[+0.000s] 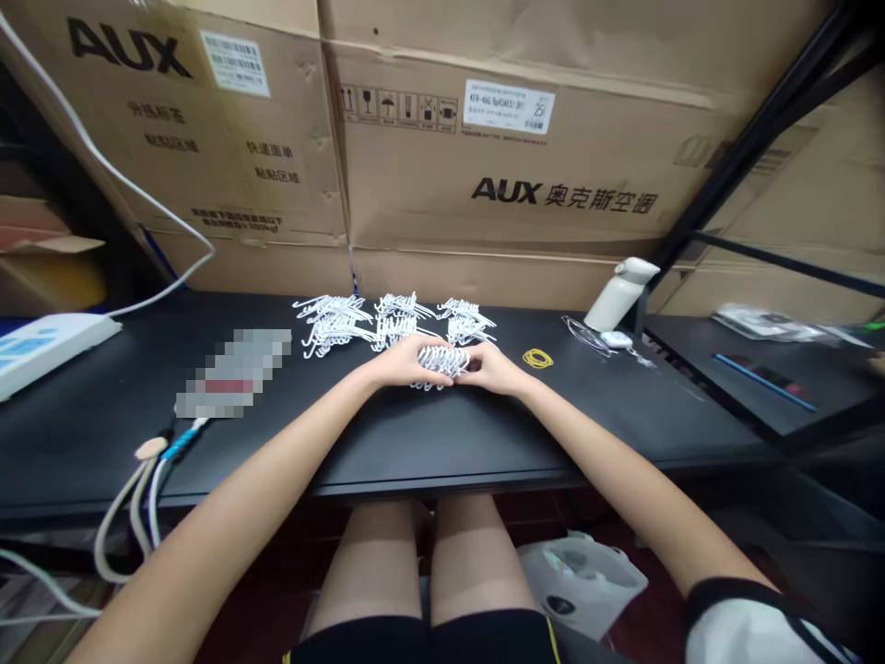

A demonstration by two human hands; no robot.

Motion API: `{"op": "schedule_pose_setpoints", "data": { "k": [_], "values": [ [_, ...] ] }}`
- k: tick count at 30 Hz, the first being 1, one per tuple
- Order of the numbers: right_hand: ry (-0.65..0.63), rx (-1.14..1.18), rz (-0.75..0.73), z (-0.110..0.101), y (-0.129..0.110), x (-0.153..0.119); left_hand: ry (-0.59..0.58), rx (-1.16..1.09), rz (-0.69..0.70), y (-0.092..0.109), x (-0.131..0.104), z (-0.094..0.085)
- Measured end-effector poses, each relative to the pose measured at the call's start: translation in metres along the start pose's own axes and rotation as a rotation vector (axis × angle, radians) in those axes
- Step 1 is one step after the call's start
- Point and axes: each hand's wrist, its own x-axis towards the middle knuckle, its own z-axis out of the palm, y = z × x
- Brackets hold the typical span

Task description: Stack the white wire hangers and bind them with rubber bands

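Your thighs (477, 563) lie nearest, at six o'clock. Taking the held hook bunch (443, 361) as the dial's centre, you have a white power strip (52, 352) at nine o'clock, then a pixelated flat thing (241, 369), also about nine, with a cable at its lower end. White hook heaps (396, 329) lie on the dark surface (442, 438) from ten to one. Your left hand (409, 360) is wrapped around the bunch; your right hand (492, 369) grips its right end. Yellow rubber bands (537, 357) lie at three, a white bottle (615, 297) at two.
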Motion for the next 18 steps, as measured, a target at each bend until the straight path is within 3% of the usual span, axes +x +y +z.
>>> {"op": "schedule_pose_setpoints", "data": {
  "k": [13, 18],
  "values": [
    [0.045, -0.065, 0.01, 0.006, -0.0005, -0.0006, -0.029, -0.051, 0.059, 0.0002, 0.0003, -0.0008],
    [0.042, -0.065, -0.007, 0.0059, 0.0015, 0.0005, -0.021, 0.021, -0.002, -0.0013, 0.0001, -0.0033]
  ]
}}
